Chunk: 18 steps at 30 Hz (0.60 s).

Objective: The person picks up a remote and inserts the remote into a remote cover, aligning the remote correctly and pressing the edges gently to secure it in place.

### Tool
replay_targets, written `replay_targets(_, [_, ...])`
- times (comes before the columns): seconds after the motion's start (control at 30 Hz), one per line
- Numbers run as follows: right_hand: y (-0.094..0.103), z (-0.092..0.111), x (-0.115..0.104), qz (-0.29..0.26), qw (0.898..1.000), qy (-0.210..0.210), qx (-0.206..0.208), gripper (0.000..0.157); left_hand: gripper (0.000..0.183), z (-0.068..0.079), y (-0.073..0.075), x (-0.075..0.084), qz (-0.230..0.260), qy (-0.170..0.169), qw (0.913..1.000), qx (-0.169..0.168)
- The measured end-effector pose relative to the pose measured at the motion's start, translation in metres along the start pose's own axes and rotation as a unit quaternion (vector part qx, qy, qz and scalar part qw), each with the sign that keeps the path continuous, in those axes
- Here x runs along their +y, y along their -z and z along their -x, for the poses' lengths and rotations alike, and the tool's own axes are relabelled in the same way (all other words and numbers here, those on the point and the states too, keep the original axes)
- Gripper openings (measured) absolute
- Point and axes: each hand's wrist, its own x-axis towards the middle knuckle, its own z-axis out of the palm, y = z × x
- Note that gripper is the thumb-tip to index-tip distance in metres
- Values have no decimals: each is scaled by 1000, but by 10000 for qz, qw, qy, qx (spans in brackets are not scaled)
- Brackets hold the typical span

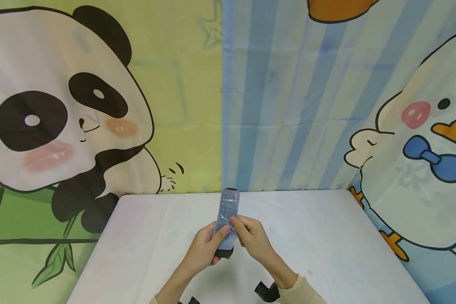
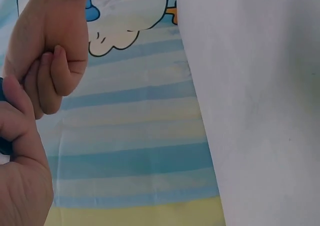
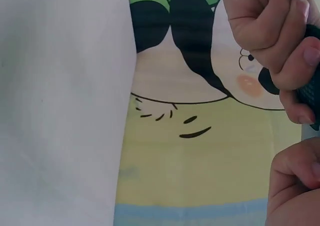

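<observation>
A dark remote control [image 1: 229,204] with small coloured buttons is held upright above the table, most of it inside a translucent bluish cover [image 1: 224,241]. Its black lower end shows below the cover. My left hand [image 1: 202,248] grips the lower part from the left, thumb lying across the front. From the right, my right hand [image 1: 257,241] pinches the cover's edge about midway up, its other fingers curled in. The left wrist view has the curled right hand [image 2: 55,65] above the left. In the right wrist view, the left fingers wrap the dark back of the remote [image 3: 312,93].
A white-covered table [image 1: 311,236] lies under the hands. Behind it hang printed cloths, one with a panda [image 1: 110,139] and one with a white duck [image 1: 403,185]. A black strap-like piece [image 1: 267,291] shows by the right wrist.
</observation>
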Motion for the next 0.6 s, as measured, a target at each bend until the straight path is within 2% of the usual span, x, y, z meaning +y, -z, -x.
replay_targets(0.13, [5,-1,2,-117,9988,-470,-43,41,43,2,0,-3,-173,66,9994,-283])
replay_targets(0.27, [11,-1,6,-160,9946,-1021,-123,30,41,4,-1,-9,-240,116,9980,-576])
replay_targets(0.37, [13,-1,10,-345,9909,-1289,-196,34,42,5,0,-14,-198,36,9965,-814])
replay_targets(0.43, [14,-1,12,-601,9882,-1385,-245,38,46,6,1,-14,-314,-63,9958,-857])
replay_targets(0.5, [15,0,13,-810,9856,-1470,-216,40,52,7,3,-16,-531,-235,9959,-698])
replay_targets(0.57, [15,1,15,-926,9832,-1562,-165,40,46,8,5,-18,-946,-527,9938,-256])
replay_targets(0.6, [15,2,15,-976,9821,-1601,-155,40,38,8,6,-20,-1263,-766,9890,13])
